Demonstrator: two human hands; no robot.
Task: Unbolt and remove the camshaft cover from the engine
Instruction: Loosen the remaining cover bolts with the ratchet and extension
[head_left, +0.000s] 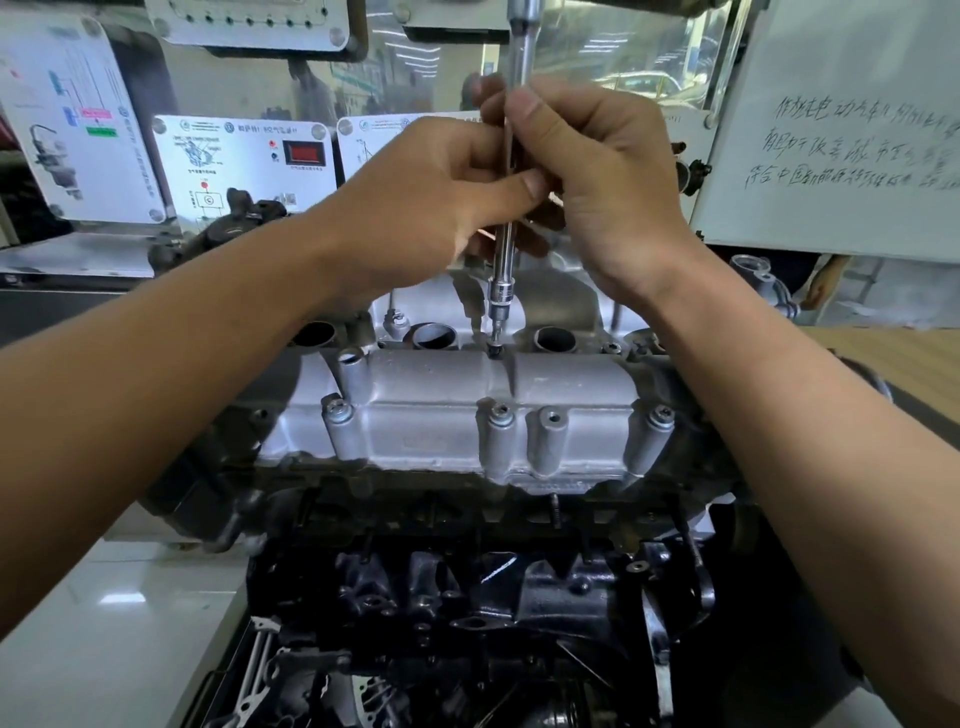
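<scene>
Left hand (431, 208) and right hand (597, 197) both pinch the thin steel driver (505, 254), upright at frame centre, its bit seated in a bolt (493, 351) on the cover (431, 387) just below. The cast cover looks stiff and fairly heavy, probably best lifted by its two ends. Three front bolts (500, 411) sit in its lower edge, and display panels (244, 166) crowd the upper frame, so the open room lies above and toward the bottom.

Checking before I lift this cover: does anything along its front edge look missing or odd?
One front post shows only an open hole, while its neighbours, like the bolt beside it, have heads. Whether a bolt belongs there is unclear. Nothing looks cracked or spilled.
</scene>
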